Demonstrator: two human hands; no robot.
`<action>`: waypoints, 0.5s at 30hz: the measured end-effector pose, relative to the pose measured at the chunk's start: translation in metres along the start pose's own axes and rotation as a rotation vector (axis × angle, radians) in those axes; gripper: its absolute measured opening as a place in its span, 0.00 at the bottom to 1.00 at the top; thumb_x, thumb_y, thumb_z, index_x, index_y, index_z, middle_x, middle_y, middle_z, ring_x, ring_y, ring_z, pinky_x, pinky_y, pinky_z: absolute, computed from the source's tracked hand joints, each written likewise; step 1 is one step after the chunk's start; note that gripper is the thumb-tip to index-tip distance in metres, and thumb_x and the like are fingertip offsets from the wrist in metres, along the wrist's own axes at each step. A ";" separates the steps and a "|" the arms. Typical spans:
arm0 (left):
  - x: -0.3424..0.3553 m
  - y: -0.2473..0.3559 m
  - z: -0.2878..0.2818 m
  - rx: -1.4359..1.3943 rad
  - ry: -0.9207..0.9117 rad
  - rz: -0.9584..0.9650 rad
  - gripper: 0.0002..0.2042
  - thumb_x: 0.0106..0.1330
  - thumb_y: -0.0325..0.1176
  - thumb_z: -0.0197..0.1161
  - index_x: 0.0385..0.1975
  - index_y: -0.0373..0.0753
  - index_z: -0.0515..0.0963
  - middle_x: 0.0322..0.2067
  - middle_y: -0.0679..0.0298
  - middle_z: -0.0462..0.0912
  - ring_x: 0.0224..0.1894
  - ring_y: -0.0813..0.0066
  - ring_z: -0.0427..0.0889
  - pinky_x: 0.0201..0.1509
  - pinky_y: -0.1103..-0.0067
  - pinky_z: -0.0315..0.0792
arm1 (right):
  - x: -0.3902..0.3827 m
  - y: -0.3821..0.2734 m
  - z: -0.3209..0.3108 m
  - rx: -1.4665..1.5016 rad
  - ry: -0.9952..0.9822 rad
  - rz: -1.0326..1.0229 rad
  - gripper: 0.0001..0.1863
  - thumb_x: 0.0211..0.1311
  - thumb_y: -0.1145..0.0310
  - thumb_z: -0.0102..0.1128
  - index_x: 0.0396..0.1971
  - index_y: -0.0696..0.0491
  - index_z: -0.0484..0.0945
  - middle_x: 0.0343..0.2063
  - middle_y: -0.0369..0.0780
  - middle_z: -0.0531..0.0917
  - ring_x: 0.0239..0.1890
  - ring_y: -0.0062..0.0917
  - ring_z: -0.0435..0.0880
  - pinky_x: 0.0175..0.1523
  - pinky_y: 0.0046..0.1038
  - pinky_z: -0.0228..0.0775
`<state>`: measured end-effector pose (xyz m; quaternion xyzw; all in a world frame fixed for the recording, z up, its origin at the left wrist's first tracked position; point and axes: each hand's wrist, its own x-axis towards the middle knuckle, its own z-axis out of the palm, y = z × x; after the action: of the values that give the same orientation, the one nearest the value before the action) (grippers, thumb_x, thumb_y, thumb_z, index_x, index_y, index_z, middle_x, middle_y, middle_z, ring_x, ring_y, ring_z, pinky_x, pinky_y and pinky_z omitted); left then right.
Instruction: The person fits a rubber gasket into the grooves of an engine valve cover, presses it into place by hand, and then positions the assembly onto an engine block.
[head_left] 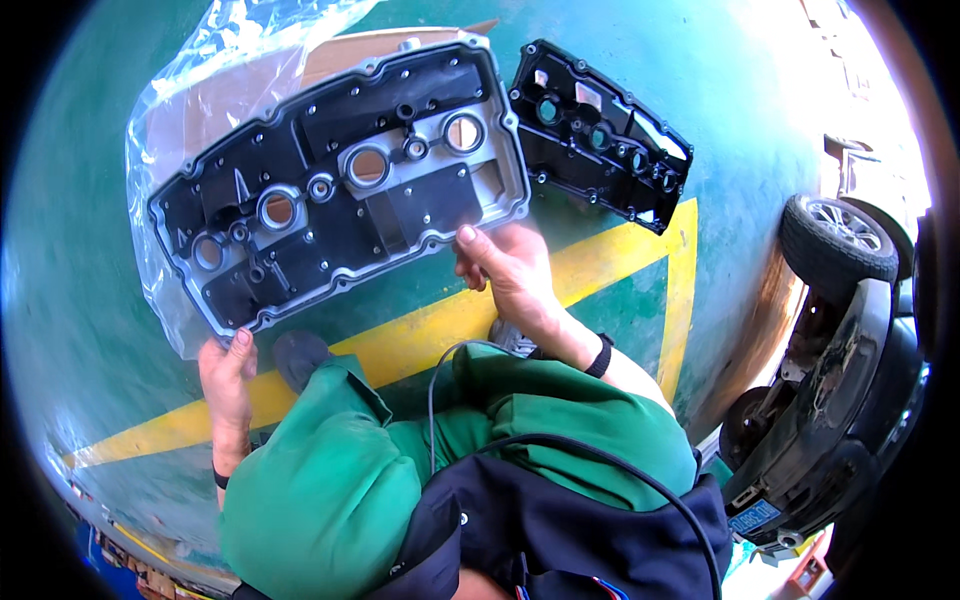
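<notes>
A silver valve cover with black inner panels (345, 225) is held up in front of me, its underside facing me and several round holes showing through it. My left hand (228, 375) grips its lower left corner, thumb on the rim. At the lower right edge, my right hand (510, 262) pinches the rim with its thumb on top and its fingers partly hidden behind. A second, black valve cover (598, 135) lies on the floor to the right, just past the held one.
Beyond the held cover lie a clear plastic bag (165, 140) and brown cardboard (360, 55). Yellow lines (590, 262) cross the green floor (740, 110). To the right are a loose wheel (840, 245) and a dark car (850, 400). A black cable (600, 455) runs over my lap.
</notes>
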<state>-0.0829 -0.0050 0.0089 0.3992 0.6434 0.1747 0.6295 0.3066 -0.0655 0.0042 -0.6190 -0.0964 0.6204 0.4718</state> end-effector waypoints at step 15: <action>0.001 -0.002 0.007 -0.133 0.021 0.016 0.20 0.71 0.49 0.67 0.26 0.38 0.73 0.18 0.68 0.70 0.21 0.79 0.68 0.26 0.81 0.60 | 0.004 -0.001 -0.005 -0.129 -0.163 0.049 0.21 0.68 0.50 0.69 0.34 0.56 0.86 0.23 0.36 0.86 0.23 0.14 0.80 0.31 0.16 0.72</action>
<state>-0.0763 -0.0074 0.0056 0.3595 0.6337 0.2264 0.6464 0.3125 -0.0648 0.0006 -0.5979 -0.1590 0.6724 0.4063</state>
